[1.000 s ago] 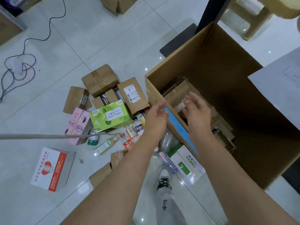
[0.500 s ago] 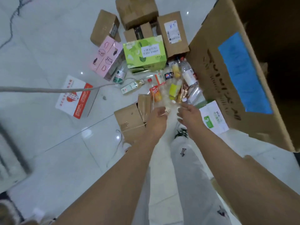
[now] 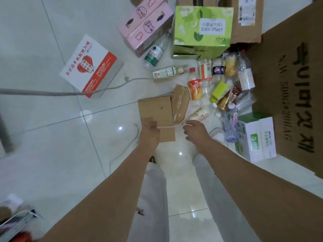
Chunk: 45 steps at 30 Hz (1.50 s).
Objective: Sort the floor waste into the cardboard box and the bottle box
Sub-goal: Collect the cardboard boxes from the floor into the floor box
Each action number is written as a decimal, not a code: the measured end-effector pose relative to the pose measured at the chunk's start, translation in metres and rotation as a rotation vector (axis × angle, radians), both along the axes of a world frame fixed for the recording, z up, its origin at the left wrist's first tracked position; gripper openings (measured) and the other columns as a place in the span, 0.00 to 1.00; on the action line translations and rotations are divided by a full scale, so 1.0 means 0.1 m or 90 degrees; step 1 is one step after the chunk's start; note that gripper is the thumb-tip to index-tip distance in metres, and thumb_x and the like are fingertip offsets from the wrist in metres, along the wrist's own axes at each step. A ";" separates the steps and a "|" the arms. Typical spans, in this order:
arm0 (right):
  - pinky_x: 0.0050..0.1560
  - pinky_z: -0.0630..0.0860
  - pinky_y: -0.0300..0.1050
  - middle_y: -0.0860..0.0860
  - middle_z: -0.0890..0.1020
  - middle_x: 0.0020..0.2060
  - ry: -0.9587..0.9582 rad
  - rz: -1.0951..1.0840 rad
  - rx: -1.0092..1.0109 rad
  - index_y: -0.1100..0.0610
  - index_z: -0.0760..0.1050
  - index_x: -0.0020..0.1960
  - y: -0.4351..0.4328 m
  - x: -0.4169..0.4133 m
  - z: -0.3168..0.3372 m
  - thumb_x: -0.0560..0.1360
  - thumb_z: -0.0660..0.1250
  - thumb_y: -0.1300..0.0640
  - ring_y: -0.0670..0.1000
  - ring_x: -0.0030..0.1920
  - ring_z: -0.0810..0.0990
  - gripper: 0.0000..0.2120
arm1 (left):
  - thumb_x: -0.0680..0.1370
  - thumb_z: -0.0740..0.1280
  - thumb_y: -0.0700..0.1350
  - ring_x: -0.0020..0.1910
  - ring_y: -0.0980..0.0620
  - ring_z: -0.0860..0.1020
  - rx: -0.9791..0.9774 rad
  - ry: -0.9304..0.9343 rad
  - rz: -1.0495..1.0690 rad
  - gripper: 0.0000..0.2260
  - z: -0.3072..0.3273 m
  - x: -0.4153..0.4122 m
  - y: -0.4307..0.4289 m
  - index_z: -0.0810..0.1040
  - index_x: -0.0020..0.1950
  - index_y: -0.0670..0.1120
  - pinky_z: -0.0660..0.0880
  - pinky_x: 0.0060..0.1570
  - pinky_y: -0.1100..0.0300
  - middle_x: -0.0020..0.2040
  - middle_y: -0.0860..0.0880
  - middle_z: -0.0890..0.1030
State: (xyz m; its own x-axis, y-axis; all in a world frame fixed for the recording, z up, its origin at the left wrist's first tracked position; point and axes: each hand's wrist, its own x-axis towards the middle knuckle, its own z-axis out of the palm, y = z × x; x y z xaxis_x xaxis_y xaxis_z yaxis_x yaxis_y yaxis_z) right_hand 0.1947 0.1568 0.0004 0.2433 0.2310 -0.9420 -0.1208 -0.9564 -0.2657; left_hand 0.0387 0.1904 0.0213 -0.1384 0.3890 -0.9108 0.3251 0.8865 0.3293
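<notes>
A: Clear passage?
B: Bare floor tiles [image 3: 52,145] left of the flat carton [image 3: 155,110].
A: Obstructions?
B: Grey cord [image 3: 52,93] crosses that approach; string [image 3: 167,126] spans the carton; bottle pile [image 3: 225,88] fills the right, against the large box wall [image 3: 288,102].

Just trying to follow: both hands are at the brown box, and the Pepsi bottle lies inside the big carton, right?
Not quite: the head view shows the Pepsi bottle on the floor outside the big carton. The left hand and right hand are at the brown box.
</notes>
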 end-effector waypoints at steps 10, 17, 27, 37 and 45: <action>0.58 0.77 0.52 0.55 0.78 0.58 -0.126 0.084 -0.004 0.57 0.70 0.66 0.43 -0.04 -1.06 0.78 0.61 0.55 0.57 0.56 0.78 0.17 | 0.76 0.63 0.36 0.57 0.52 0.75 0.075 -0.063 -0.038 0.17 -0.98 0.24 -0.10 0.74 0.65 0.43 0.72 0.59 0.58 0.59 0.47 0.77; 0.65 0.69 0.56 0.61 0.66 0.68 -0.214 0.196 -0.089 0.58 0.52 0.76 0.75 0.00 -1.59 0.69 0.69 0.38 0.63 0.67 0.68 0.47 | 0.74 0.60 0.41 0.53 0.48 0.81 0.114 -0.046 -0.221 0.16 -1.51 0.49 0.18 0.79 0.59 0.50 0.78 0.55 0.46 0.54 0.50 0.82; 0.67 0.64 0.57 0.59 0.63 0.67 -0.328 0.225 -0.171 0.62 0.57 0.72 0.96 0.06 -1.65 0.62 0.72 0.35 0.59 0.68 0.62 0.50 | 0.77 0.56 0.44 0.58 0.40 0.77 0.082 0.073 -0.551 0.22 -1.53 0.50 0.14 0.64 0.71 0.55 0.75 0.56 0.47 0.61 0.44 0.78; 0.60 0.75 0.51 0.51 0.78 0.58 -0.234 0.036 0.102 0.53 0.66 0.68 0.46 0.48 -0.95 0.58 0.76 0.42 0.54 0.59 0.77 0.42 | 0.78 0.62 0.44 0.55 0.45 0.77 0.017 0.011 -0.394 0.24 -1.04 0.36 0.27 0.62 0.74 0.44 0.75 0.55 0.52 0.59 0.45 0.77; 0.66 0.73 0.50 0.48 0.76 0.66 -0.155 -0.158 0.245 0.49 0.62 0.76 0.34 0.83 0.16 0.70 0.74 0.45 0.50 0.64 0.75 0.39 | 0.77 0.66 0.48 0.75 0.41 0.61 0.222 0.042 -0.352 0.33 0.03 0.94 0.65 0.54 0.78 0.49 0.63 0.72 0.42 0.77 0.44 0.59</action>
State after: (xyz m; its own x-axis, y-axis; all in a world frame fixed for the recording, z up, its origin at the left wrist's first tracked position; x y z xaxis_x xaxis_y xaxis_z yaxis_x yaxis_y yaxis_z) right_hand 0.2772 0.1911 0.0162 0.5363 0.4576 -0.7092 -0.2222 -0.7341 -0.6416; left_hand 0.1325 0.2553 0.0240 0.1154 0.6895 -0.7150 0.7320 0.4276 0.5305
